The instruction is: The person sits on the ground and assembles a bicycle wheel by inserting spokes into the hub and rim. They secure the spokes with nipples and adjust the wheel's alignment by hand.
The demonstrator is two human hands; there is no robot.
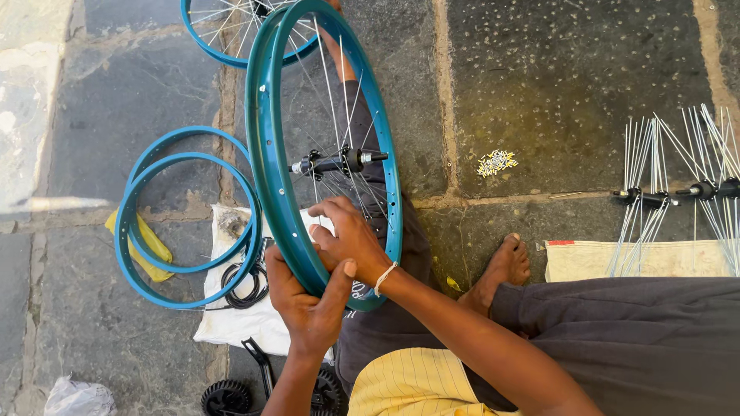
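I see both hands on the teal wheel rim (271,154), which stands upright on edge over the person's lap. Left hand (308,304) grips the rim's lower arc from outside, thumb up against the rim wall, fingers wrapped under. Right hand (347,237) is curled over the same arc from the inner side, fingertips at the rim bed, narrow pinch; I can't tell whether it holds anything small. White thread band on that wrist. Hub with axle (339,162) sits at the rim's centre, silver spokes (333,92) fanning from it to the rim. Outward, on the stone floor (570,85): two bare teal rims (127,223) lie stacked flat to the left, partly on a white cloth (231,323) with a black cable coil (247,283) and a yellow rag (150,250) just beside. A second spoked wheel (208,38) is at the top edge. A small pile of spoke nipples (496,162) lies mid-floor to the right. Two hubs with loose spokes (678,192) rest at the right edge above a tan sack (640,262). Bare foot (505,266) near the sack. Black gear wheel (225,397) at the bottom edge.
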